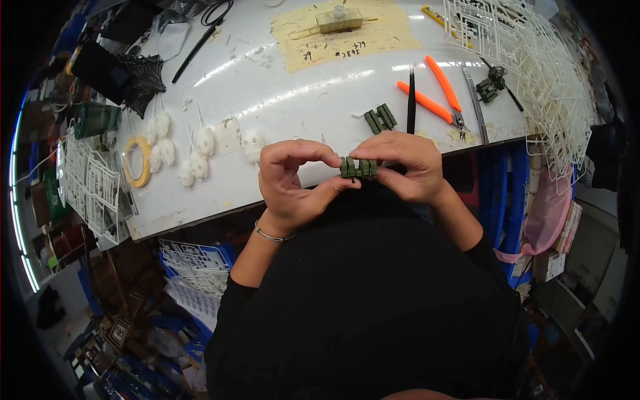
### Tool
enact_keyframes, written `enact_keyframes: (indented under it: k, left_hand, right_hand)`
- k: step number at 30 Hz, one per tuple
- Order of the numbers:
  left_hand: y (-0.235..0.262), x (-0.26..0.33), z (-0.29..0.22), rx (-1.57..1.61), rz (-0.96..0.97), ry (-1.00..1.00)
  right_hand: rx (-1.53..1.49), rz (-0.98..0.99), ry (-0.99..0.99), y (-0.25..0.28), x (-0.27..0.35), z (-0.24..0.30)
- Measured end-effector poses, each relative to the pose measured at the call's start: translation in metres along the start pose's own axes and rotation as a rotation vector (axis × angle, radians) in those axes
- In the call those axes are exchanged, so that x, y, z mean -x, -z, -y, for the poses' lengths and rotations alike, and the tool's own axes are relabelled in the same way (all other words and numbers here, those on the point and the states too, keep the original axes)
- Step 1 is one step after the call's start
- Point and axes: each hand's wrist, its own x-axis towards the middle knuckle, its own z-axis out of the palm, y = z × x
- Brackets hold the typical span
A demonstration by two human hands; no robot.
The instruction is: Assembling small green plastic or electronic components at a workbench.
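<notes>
Between my two hands, just off the table's front edge, is a small dark green ribbed model part (358, 168). My left hand (293, 175) pinches its left end between thumb and forefinger. The right end is held by the thumb and fingers of my right hand (405, 163). A similar green model part (380, 119) lies on the table just beyond. Right of it are black tweezers (411, 100) and orange-handled nippers (437, 95), whose handles are spread apart.
White sprue frames are piled at right (533, 73) and left (93, 183). Also on the white table (293, 93) are a tape roll (137, 162), white skull-like pieces (204, 141), a metal strip tool (475, 107), another green part (491, 85) and a yellowish block (338, 23).
</notes>
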Motion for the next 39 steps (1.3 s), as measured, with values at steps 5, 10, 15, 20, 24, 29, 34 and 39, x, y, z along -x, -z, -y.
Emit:
enact_keyframes:
  k: [5,10,15,20,24,29,34,39]
  left_hand:
    - [-0.001,0.002,0.0,-0.034,0.015,0.048]
    - [-0.004,-0.004,-0.004,-0.014,0.003,0.061]
    - [0.001,-0.008,-0.006,-0.025,0.102,0.078]
    - [0.001,-0.009,-0.007,-0.107,0.157,0.036]
    - [0.002,-0.007,-0.007,-0.105,0.144,0.015]
    - [0.004,-0.009,-0.002,-0.034,0.146,-0.073]
    - [0.008,-0.01,0.004,-0.035,0.128,-0.167]
    - [0.002,-0.018,-0.006,-0.112,0.064,-0.121]
  right_hand:
    - [-0.002,-0.003,-0.02,0.0,0.001,-0.001]
    - [-0.002,-0.003,-0.043,0.0,0.0,0.0]
    - [-0.018,-0.015,-0.03,-0.003,-0.005,0.0]
    - [0.019,0.027,-0.07,-0.003,-0.004,0.0]
    - [-0.005,0.006,-0.046,-0.007,-0.006,0.001]
    - [-0.018,-0.01,-0.033,-0.011,-0.006,0.001]
    - [-0.001,0.032,-0.052,-0.008,-0.004,-0.002]
    - [0.004,0.002,-0.12,-0.009,-0.007,0.002]
